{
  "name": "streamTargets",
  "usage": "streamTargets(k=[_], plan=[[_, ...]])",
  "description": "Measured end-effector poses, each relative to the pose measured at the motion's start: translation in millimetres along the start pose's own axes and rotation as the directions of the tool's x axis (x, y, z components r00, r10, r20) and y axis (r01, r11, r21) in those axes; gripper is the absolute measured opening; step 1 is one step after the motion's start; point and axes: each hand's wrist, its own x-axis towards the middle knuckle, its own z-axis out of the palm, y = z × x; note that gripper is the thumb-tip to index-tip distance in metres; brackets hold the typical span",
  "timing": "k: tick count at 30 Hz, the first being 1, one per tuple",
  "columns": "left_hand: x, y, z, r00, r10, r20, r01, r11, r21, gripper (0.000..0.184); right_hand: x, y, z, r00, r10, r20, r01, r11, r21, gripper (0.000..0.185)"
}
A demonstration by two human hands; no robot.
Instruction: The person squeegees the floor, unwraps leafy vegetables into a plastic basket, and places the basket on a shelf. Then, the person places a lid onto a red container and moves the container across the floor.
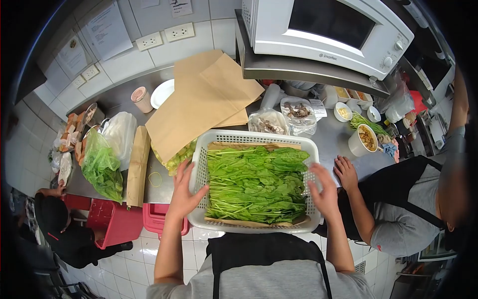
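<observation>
A white perforated basket [200, 144] stands at the front edge of the steel counter, lined with brown paper and filled with leafy greens [256, 184]. At its left side is my left hand [188, 192], fingers apart, with the thumb over the rim. My right hand [323, 189] is at the right side of the basket, fingers spread and slightly blurred. Neither hand holds anything. Sheets of brown paper [199, 99] lie behind the basket, partly over a bag of small green items [181, 158].
A co-worker [398, 204] stands close on the right, one hand on the counter near a white tub [356, 144]. Another person [55, 224] is low at the left beside red bins [117, 219]. A microwave [328, 30] sits on a shelf above; bagged greens [102, 162] lie left.
</observation>
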Motion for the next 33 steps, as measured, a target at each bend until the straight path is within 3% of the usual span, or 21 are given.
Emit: streamTargets(k=[1,2,3,4,6,7,10,11,14,15,18,19,21,23,26,29,33], plan=[[-11,-12,4,0.992,-0.076,-0.096,0.064,0.991,-0.117,0.064,-11,21,11,0.985,0.146,-0.089,-0.132,0.980,0.151,0.041],[-21,-22,8,0.961,-0.273,0.050,0.273,0.894,-0.355,0.063,-25,48,30,0.942,0.299,-0.151,-0.242,0.920,0.309,0.043],[-29,-30,14,0.880,-0.414,0.234,0.472,0.699,-0.537,0.063,-36,62,40,0.875,0.449,-0.182,-0.327,0.824,0.462,0.045],[-34,-33,16,0.762,-0.481,0.434,0.636,0.428,-0.642,0.062,-42,62,39,0.807,0.591,-0.003,-0.477,0.655,0.586,0.049],[-41,-35,20,0.744,-0.478,0.468,0.649,0.351,-0.675,0.060,-46,62,33,0.582,0.709,0.398,-0.717,0.216,0.663,0.055],[-46,-33,21,0.734,-0.478,0.483,0.654,0.305,-0.693,0.060,-44,53,24,0.552,0.696,0.459,-0.755,0.183,0.630,0.058],[-81,-8,15,0.824,-0.410,0.391,0.517,0.263,-0.815,0.055,-52,47,-1,0.665,0.612,0.429,-0.717,0.361,0.596,0.057],[-100,0,18,0.802,-0.449,0.394,0.516,0.190,-0.835,0.055,-50,41,-8,0.675,0.596,0.435,-0.706,0.353,0.614,0.053],[-147,3,42,0.696,-0.614,0.371,0.565,0.150,-0.811,0.054,-36,35,-17,0.727,0.508,0.463,-0.687,0.522,0.506,0.050],[-161,9,46,0.663,-0.673,0.328,0.556,0.149,-0.817,0.054,-32,31,-20,0.758,0.459,0.464,-0.653,0.520,0.551,0.048],[-197,53,52,0.685,-0.692,0.228,0.377,0.068,-0.924,0.053,-26,43,-21,0.737,0.398,0.546,-0.667,0.555,0.497,0.046],[-213,52,52,0.611,-0.747,0.264,0.454,0.057,-0.889,0.056,-21,28,-25,0.755,0.322,0.571,-0.632,0.589,0.503,0.046],[-243,67,56,0.562,-0.798,0.216,0.411,0.044,-0.911,0.057,-23,21,-21,0.763,0.244,0.598,-0.603,0.603,0.523,0.047],[-274,73,69,0.581,-0.798,0.160,0.320,0.043,-0.947,0.054,-23,9,-21,0.760,0.182,0.624,-0.571,0.646,0.507,0.053],[-313,73,81,0.538,-0.736,0.411,0.262,-0.317,-0.911,0.053,-25,0,-8,0.736,0.079,0.672,-0.490,0.747,0.449,0.053],[-347,78,92,0.647,-0.625,0.436,0.111,-0.489,-0.865,0.053,-30,-20,-2,0.732,-0.039,0.680,-0.397,0.787,0.472,0.051],[-385,82,89,0.668,-0.609,0.427,0.195,-0.410,-0.891,0.054,-22,-50,11,0.682,-0.174,0.710,-0.292,0.826,0.483,0.051]])
